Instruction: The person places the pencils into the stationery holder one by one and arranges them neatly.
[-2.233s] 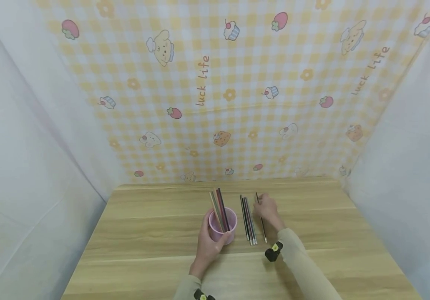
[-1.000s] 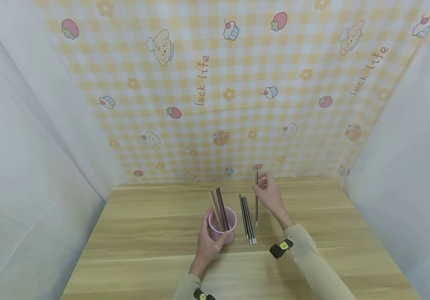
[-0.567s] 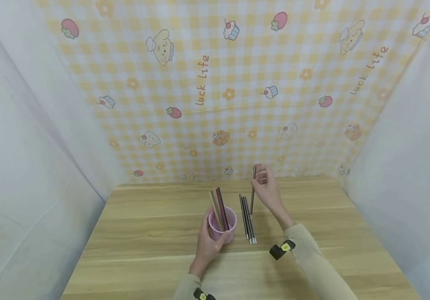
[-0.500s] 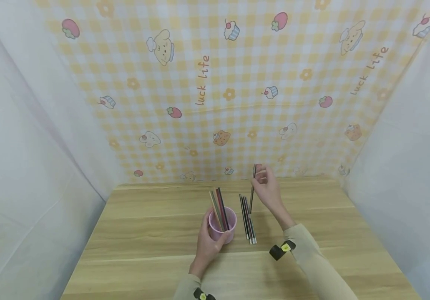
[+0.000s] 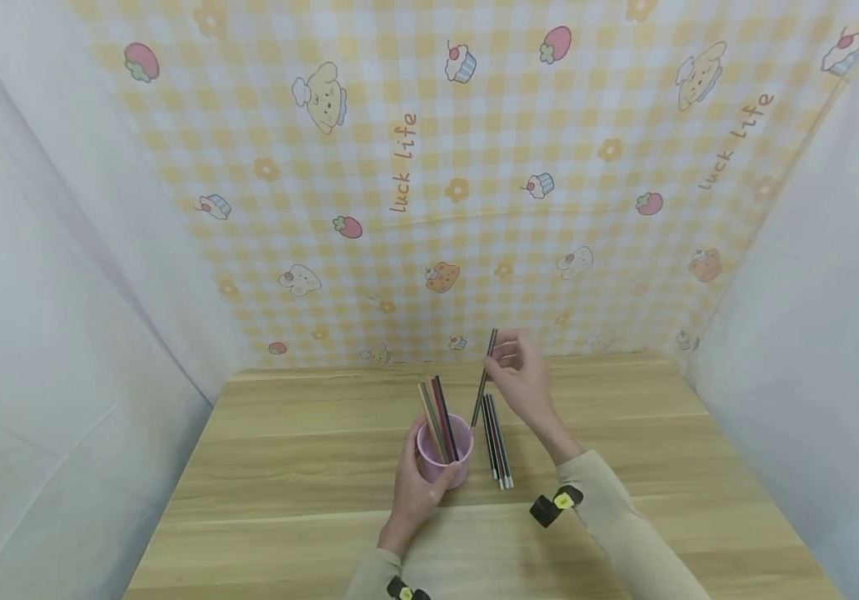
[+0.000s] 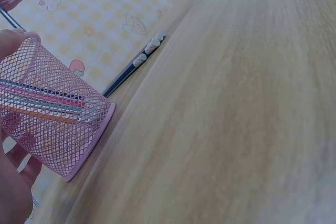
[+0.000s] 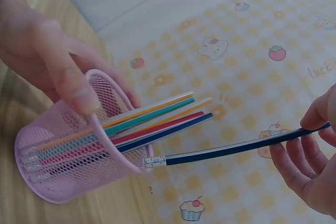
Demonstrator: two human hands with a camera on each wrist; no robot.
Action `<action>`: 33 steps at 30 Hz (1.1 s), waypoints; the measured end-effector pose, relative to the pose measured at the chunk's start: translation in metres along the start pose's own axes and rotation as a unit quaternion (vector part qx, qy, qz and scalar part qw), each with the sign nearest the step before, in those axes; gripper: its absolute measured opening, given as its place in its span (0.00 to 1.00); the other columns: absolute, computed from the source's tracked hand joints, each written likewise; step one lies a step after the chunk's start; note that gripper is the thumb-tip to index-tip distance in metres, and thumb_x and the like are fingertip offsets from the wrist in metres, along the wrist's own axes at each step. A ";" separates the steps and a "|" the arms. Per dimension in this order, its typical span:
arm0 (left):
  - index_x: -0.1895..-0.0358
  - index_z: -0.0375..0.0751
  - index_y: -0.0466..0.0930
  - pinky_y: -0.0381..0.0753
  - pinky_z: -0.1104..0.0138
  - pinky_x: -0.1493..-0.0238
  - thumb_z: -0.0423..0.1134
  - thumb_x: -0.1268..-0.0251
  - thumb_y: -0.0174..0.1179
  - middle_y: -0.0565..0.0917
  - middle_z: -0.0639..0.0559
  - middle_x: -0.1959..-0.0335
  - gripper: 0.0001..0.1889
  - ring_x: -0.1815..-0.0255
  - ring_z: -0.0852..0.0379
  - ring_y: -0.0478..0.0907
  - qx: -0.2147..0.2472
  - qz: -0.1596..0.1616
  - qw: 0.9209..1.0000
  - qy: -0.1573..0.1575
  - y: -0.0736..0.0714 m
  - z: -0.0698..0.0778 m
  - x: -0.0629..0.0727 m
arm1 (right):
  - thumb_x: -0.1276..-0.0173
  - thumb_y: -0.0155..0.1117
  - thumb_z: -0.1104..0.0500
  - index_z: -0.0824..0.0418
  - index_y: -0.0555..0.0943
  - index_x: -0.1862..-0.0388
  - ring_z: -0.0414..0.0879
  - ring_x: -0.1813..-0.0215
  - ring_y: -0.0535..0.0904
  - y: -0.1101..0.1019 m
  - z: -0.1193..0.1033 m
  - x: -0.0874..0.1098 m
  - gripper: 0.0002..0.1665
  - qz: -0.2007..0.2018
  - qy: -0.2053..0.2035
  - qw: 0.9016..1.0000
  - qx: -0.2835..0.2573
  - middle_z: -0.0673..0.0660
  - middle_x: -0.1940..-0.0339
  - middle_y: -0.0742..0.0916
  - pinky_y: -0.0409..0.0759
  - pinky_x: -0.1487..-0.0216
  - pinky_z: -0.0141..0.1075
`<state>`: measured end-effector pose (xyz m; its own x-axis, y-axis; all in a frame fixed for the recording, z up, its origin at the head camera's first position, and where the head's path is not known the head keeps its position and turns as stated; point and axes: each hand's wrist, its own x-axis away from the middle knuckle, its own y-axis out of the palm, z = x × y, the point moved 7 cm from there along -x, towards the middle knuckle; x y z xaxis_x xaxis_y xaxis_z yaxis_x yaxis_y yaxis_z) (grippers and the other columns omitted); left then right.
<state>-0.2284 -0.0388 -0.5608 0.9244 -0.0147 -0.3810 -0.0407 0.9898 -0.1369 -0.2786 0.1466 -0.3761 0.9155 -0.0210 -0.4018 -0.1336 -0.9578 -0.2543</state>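
Observation:
My left hand (image 5: 416,492) grips a pink mesh pencil cup (image 5: 444,477) standing on the table, thumb over the rim in the right wrist view. Several pencils (image 7: 157,121) in yellow, green, red and dark blue lean inside it, eraser ends down. Between thumb and fingertips, my right hand (image 5: 521,379) pinches a dark pencil (image 7: 226,151) by its upper part. This pencil slants down to the left, its white eraser end right at the cup's rim. Just right of the cup lie several dark pencils (image 5: 497,442) side by side, erasers toward me.
The wooden table (image 5: 287,483) has a yellow checked cloth (image 5: 459,233) hanging behind it and white sheets (image 5: 47,333) on both sides. Black cameras (image 5: 549,508) are strapped to both wrists.
My right hand has lifted the dark pencil off the table and carried it leftward over the lying pencils to the cup's rim. The left hand and cup have stayed in place.

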 end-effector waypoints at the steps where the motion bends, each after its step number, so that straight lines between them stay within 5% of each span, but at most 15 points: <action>1: 0.23 0.44 0.59 0.75 0.43 0.32 0.40 0.48 0.76 0.73 0.42 0.28 0.48 0.31 0.43 0.74 0.000 0.000 1.000 0.001 0.000 0.000 0.000 | 0.35 0.63 0.74 0.71 0.74 0.48 0.56 0.60 0.82 0.003 0.007 0.000 0.17 -0.005 -0.004 1.000 -0.003 0.70 0.58 0.83 0.83 0.58 0.26; 4: 0.23 0.44 0.59 0.76 0.44 0.33 0.40 0.47 0.76 0.73 0.42 0.28 0.48 0.32 0.43 0.75 0.003 0.000 1.000 0.006 0.000 0.001 0.000 | 0.35 0.63 0.73 0.68 0.74 0.46 0.57 0.58 0.82 0.012 0.028 -0.001 0.19 -0.015 -0.005 1.000 -0.011 0.69 0.58 0.84 0.83 0.56 0.27; 13: 0.22 0.42 0.58 0.77 0.40 0.35 0.40 0.45 0.75 0.72 0.41 0.28 0.48 0.33 0.39 0.75 0.004 -0.001 1.000 0.024 0.001 0.000 0.000 | 0.34 0.64 0.70 0.65 0.76 0.45 0.53 0.58 0.84 0.036 0.042 0.010 0.19 -0.037 0.025 0.999 -0.023 0.66 0.56 0.85 0.88 0.60 0.32; 21: 0.23 0.42 0.59 0.77 0.41 0.35 0.38 0.46 0.75 0.74 0.42 0.29 0.47 0.33 0.41 0.75 0.010 0.008 0.999 0.032 0.000 -0.001 0.000 | 0.37 0.66 0.72 0.65 0.78 0.48 0.54 0.61 0.85 0.050 0.049 0.015 0.18 -0.049 -0.004 0.999 -0.001 0.64 0.61 0.86 0.87 0.63 0.34; 33: 0.22 0.45 0.57 0.77 0.42 0.34 0.39 0.44 0.74 0.71 0.41 0.27 0.48 0.32 0.41 0.74 0.007 -0.008 1.000 0.010 0.000 -0.001 -0.001 | 0.37 0.67 0.70 0.67 0.78 0.48 0.52 0.61 0.86 0.072 0.060 0.029 0.18 -0.104 0.016 0.994 0.028 0.62 0.61 0.87 0.88 0.60 0.35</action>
<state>-0.2296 -0.0388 -0.5613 0.9173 -0.0327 -0.3968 -0.0206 0.9914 -0.1293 -0.2849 0.0946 -0.4588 0.9371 0.1654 -0.3074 0.0397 -0.9254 -0.3770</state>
